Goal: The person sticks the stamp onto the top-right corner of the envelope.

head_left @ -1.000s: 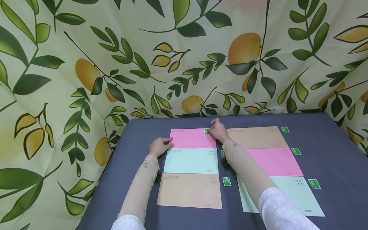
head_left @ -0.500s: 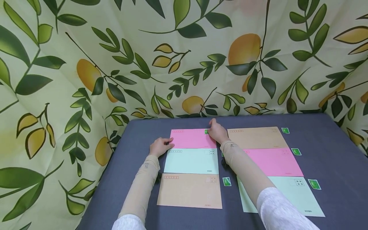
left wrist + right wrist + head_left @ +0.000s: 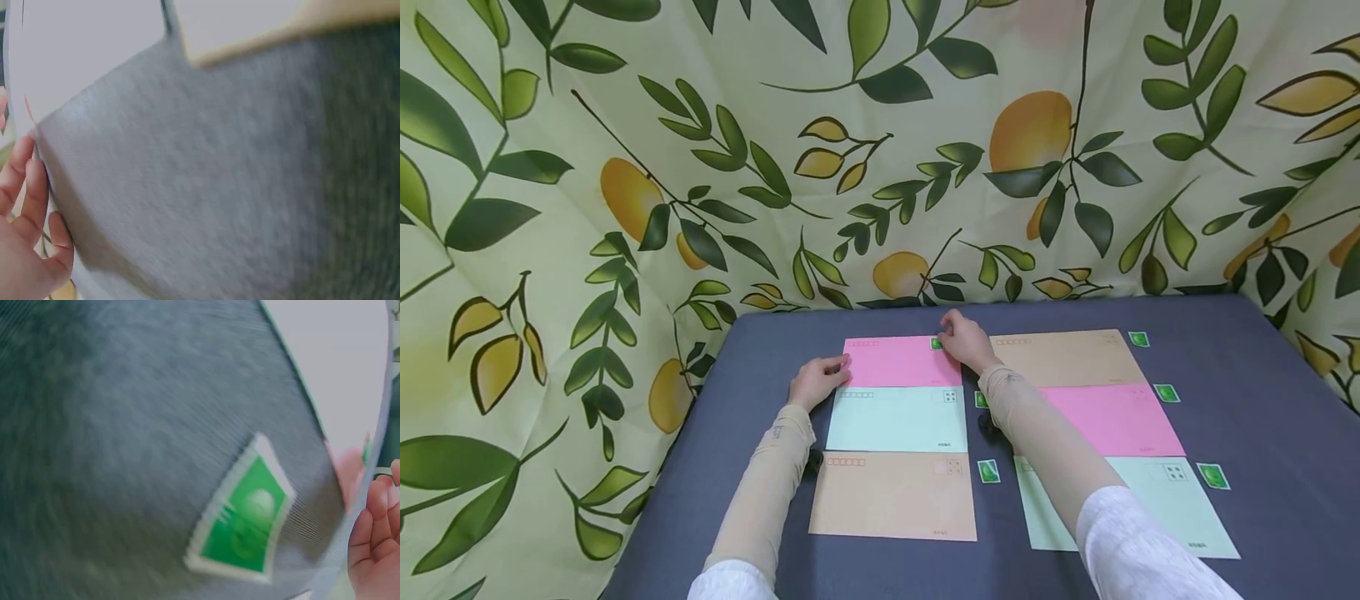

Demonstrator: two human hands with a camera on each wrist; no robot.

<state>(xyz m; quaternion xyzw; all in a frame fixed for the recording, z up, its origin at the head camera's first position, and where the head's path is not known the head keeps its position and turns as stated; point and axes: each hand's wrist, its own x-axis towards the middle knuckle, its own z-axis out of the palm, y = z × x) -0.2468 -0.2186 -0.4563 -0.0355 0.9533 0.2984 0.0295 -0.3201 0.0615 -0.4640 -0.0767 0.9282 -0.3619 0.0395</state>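
Head: left hand (image 3: 815,383) has fingers extended on left edge of pink envelope (image 3: 887,367), not clenched. Right hand (image 3: 970,343) is at green stamp (image 3: 936,343) on its upper right corner; pinching or pressing, can't tell. Five other stamps (image 3: 988,472) lie on table (image 3: 760,346), right of five unstamped envelopes (image 3: 895,417). Judged: one about placed, five left.

Left wrist: fingers touch washed-out envelope edge.

Right wrist: one unplaced stamp on table, blurred; grip unclear.
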